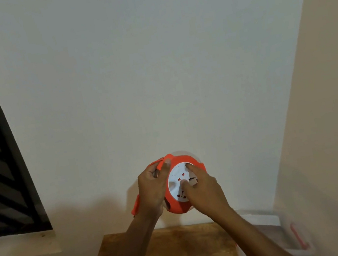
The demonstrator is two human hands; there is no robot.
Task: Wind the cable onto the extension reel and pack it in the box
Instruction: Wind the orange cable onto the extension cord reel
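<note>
The extension reel [180, 184], a round orange plastic drum with a white socket face, is held up in the air in front of the pale wall [153, 64], above the wooden surface [172, 253]. The left hand [153, 189] is closed around its orange rim and handle side, carrying it; the right hand [203, 191] rests on the white face with fingertips pressed into it, probably to turn the centre and draw the cable in. The shell looks rigid, smooth and fairly light, so a rim grip should hold, though glossy plastic may slip. No loose cable can be made out. A clear plastic box [275, 230] with a red latch sits blurred at the lower right.
</note>
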